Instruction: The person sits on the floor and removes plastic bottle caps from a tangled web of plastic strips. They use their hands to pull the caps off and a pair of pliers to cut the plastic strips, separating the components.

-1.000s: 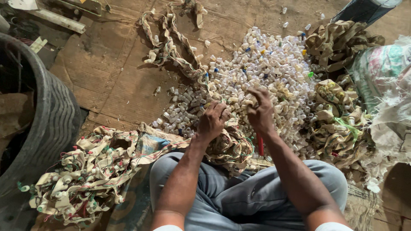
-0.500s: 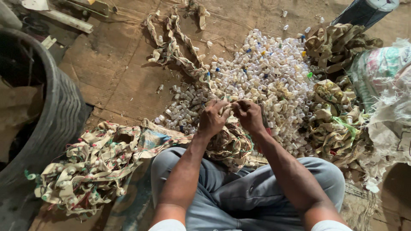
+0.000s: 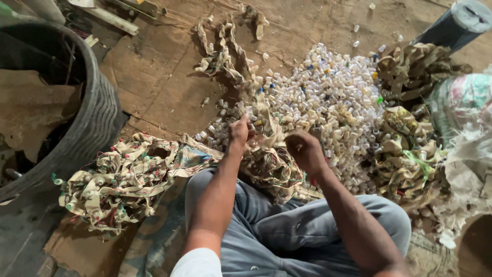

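1. Tan, crumpled fabric strip [image 3: 267,134] studded with small sockets is stretching between both hands in the head view, just above the person's lap and at the near edge of a wide heap of small whitish plastic caps [image 3: 328,97].
2. Left hand [image 3: 239,132] is closing its fingers around the strip's left part, knuckles turned up.
3. Right hand [image 3: 305,150] is curling into a loose fist on the strip's right part; something red is showing just beneath it, too hidden to identify.
4. Grey trousers [image 3: 302,231] are filling the lower middle, with more of the tangled strip [image 3: 271,172] lying against the knees.
5. A pile of beige strips threaded with red and green wires [image 3: 120,182] is lying on the brown floor to the person's left, beside a patterned blue-green cloth [image 3: 192,156].
6. A large dark ribbed tub [image 3: 95,110] is standing at the far left, holding a brown sheet.
7. Another loose strip [image 3: 225,54] is trailing across the floor beyond the caps.
8. Heaps of olive-brown strips [image 3: 410,154] are sitting at the right, next to a pale woven sack with green and pink printing [image 3: 464,100].
9. A dark blue cylinder with a light end [image 3: 453,25] is lying in the upper right corner.
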